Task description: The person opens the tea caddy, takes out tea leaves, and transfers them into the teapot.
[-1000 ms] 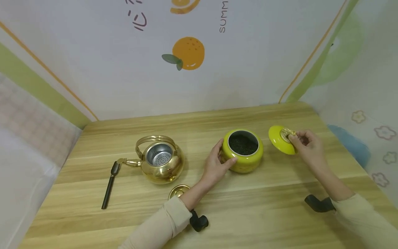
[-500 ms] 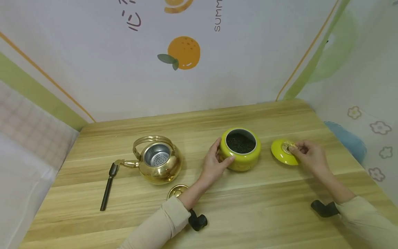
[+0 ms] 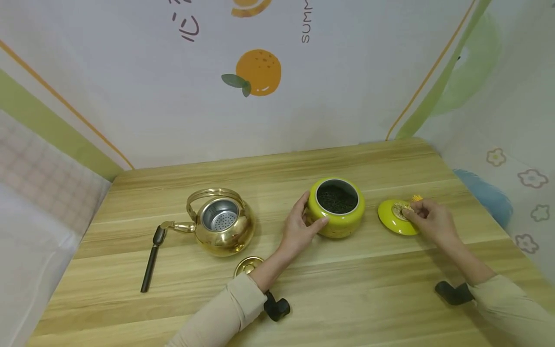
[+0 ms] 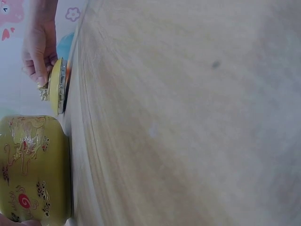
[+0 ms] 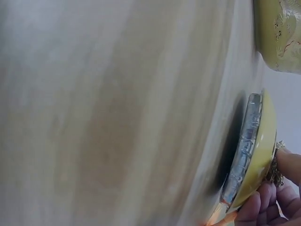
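A yellow tea jar [image 3: 344,222] stands without its lid on the wooden table, dark tea leaves [image 3: 336,198] inside. My left hand [image 3: 300,226] grips the jar's left side between thumb and fingers. In the left wrist view the jar [image 4: 33,169] shows a raised dragon pattern. To the right, my right hand [image 3: 433,222] pinches the gold knob of the yellow lid [image 3: 393,222]. The lid [image 5: 258,155] is slightly tilted at the table surface in the right wrist view, with a clear sealing ring [image 5: 242,150] beneath; whether it touches the wood I cannot tell.
Left of the jar stands a gold teapot [image 3: 225,236] with a steel strainer [image 3: 221,215] in its mouth. A dark-handled tea scoop [image 3: 150,265] lies by its spout. The gold teapot lid [image 3: 246,265] is partly behind my left forearm. An orange tassel [image 3: 417,198] shows behind the yellow lid.
My right hand has lowered the yellow lid from the air to the table's surface, right of the jar. An orange tassel has come into sight behind it. The left hand has kept its grip.
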### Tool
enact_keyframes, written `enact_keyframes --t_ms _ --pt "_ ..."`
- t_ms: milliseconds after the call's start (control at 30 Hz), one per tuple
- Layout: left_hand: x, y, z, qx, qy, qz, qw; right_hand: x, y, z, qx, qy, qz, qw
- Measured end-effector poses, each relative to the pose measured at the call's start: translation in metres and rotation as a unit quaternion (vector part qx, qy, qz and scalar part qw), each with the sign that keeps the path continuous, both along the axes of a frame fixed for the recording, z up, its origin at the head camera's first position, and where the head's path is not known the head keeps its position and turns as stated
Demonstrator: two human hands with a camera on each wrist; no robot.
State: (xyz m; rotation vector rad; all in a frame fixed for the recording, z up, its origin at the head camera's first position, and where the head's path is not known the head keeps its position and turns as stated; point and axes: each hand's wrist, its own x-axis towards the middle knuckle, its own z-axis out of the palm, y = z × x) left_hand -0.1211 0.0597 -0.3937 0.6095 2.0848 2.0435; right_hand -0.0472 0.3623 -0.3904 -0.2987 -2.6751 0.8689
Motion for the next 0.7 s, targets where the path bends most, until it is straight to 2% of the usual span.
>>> enact_keyframes --t_ms 700 --pt "0.0003 -0.0002 0.0006 0.008 -0.003 -0.003 1.0000 0.0027 0.0016 0.0007 0.002 -0.020 0.001 1.000"
